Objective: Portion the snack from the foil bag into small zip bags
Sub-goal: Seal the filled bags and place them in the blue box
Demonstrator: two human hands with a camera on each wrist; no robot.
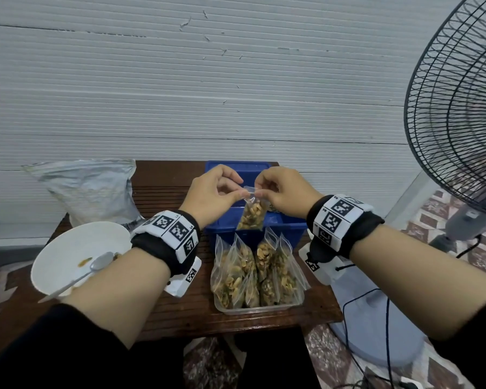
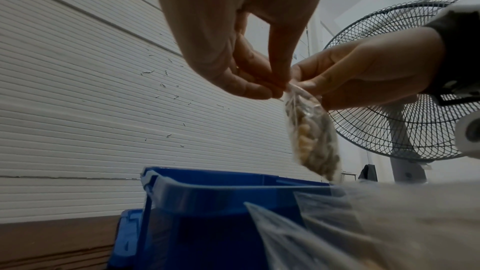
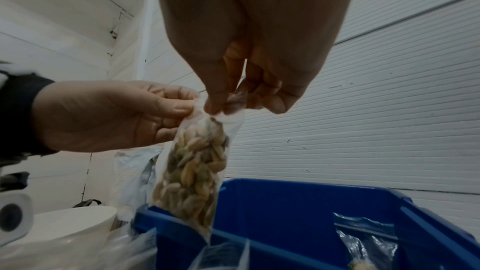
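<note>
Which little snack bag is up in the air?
The small bag pinched at its top by both hands, hanging over the blue bin. The other filled bags stand in the clear tub.

Left hand [image 2: 233,34] seen from below, thumb and fingertips [image 2: 259,89] pinched on top edge of small zip bag [image 2: 309,132]. Same edge pinched from other side by right hand [image 2: 369,73], dark wrist strap seen at frame edge. Bag filled with pale and dark snack pieces, hung tilted above blue bin [image 2: 213,198]. Clear zip bags [image 2: 363,223] blurred in lower right foreground. Standing fan [image 2: 405,130] seen behind right hand. Ribbed white wall [image 2: 91,100] at left. Brown table edge [image 2: 52,239] seen bottom left.
</note>
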